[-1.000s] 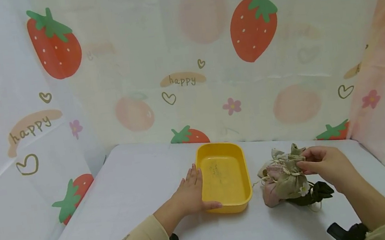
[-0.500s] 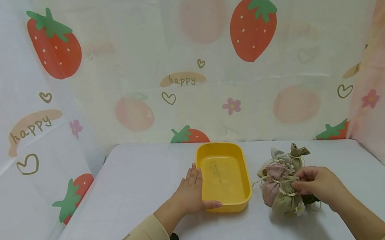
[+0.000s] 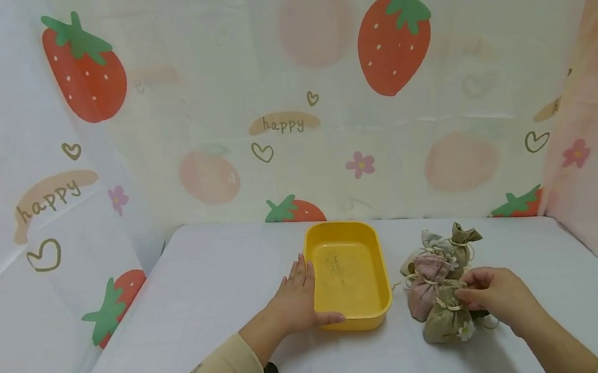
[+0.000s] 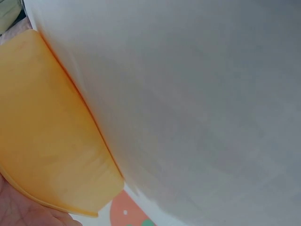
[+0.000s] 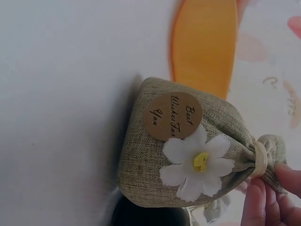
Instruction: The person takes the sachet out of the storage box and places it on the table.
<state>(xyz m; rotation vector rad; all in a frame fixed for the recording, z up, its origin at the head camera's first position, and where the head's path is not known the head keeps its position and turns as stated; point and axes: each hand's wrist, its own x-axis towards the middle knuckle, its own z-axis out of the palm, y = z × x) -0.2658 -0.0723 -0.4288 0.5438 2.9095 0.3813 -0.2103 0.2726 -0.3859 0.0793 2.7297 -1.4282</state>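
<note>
My right hand (image 3: 502, 298) pinches the tied neck of an olive-beige drawstring sachet (image 3: 441, 324) at the near side of a cluster of sachets. In the right wrist view, the fingers (image 5: 256, 207) grip its gathered top, just beyond the pale tie. That sachet (image 5: 136, 165) bears a white cloth flower (image 5: 221, 168) and a round "Best Wishes For You" label (image 5: 160, 115). My left hand (image 3: 293, 310) lies along the left side of a yellow tray (image 3: 358, 293), fingers straight, thumb over the near rim. The left wrist view shows the tray's outer wall (image 4: 51, 117) beside the palm (image 4: 21, 209).
Pink sachets (image 3: 423, 301), a pale one (image 3: 431, 239) and another olive one (image 3: 465, 242) crowd behind the held sachet. Something dark (image 5: 146, 214), partly hidden, sits by it. White cloth covers the table (image 3: 220, 269); strawberry-print curtains (image 3: 290, 58) stand behind and at the sides.
My right hand has brought the olive-beige sachet nearer to me, from the cluster's right side to its front. The dark thing beside it is now mostly hidden. My left hand and the tray stay put.
</note>
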